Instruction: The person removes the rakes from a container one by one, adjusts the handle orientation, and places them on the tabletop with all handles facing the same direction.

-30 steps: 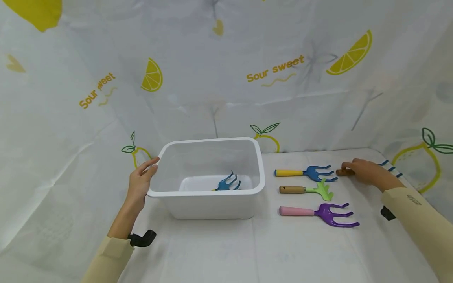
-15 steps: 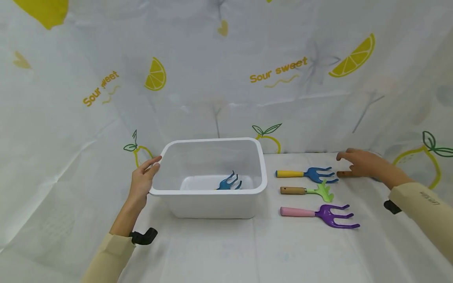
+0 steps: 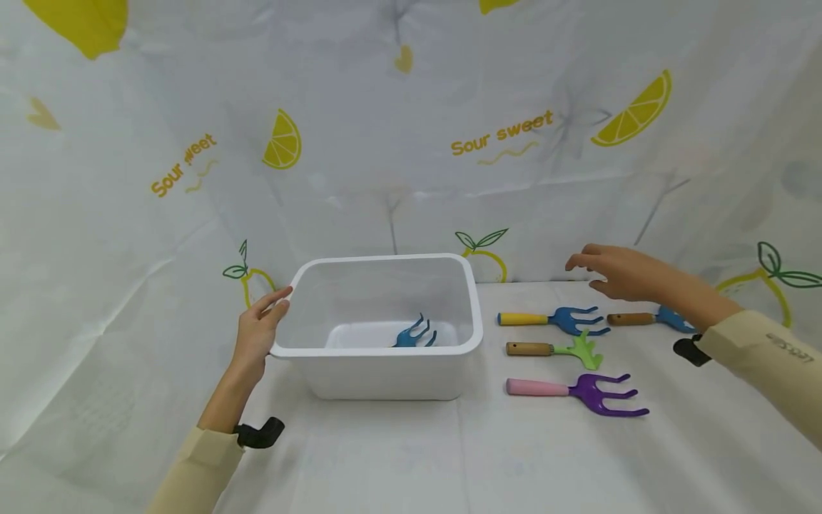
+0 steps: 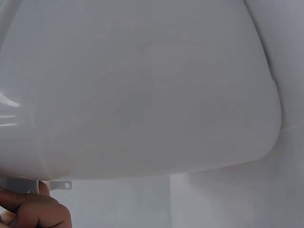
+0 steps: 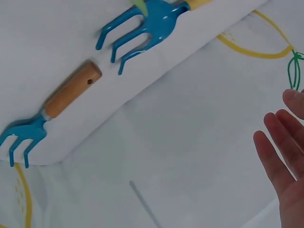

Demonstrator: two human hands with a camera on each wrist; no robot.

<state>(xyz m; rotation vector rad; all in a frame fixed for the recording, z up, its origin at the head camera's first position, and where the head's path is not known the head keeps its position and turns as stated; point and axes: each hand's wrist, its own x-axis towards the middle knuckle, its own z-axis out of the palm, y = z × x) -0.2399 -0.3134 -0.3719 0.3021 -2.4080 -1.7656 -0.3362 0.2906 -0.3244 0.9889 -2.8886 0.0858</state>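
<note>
In the head view my left hand [image 3: 255, 332] holds the left rim of a white plastic bin [image 3: 379, 377], whose wall fills most of the left wrist view. A blue hand fork [image 3: 409, 338] lies inside, its handle hidden by the front wall. On the right, my right hand [image 3: 619, 275] hovers with loose fingers and holds nothing. Below it lie a blue hand fork with a wooden handle [image 3: 631, 319] and a blue one with a yellow handle [image 3: 523, 319]. Both also show in the right wrist view, apart from the fingers [image 5: 273, 154].
Nearer me lie a small green rake with a wooden handle [image 3: 529, 349] and a purple hand fork with a pink handle [image 3: 538, 387]. A white lemon-print sheet [image 3: 359, 193] hangs behind the white-covered table [image 3: 385, 457].
My right hand has let go of the wooden-handled blue fork, risen and moved left, leaving that fork lying on the table. My left hand stays at the bin's rim.
</note>
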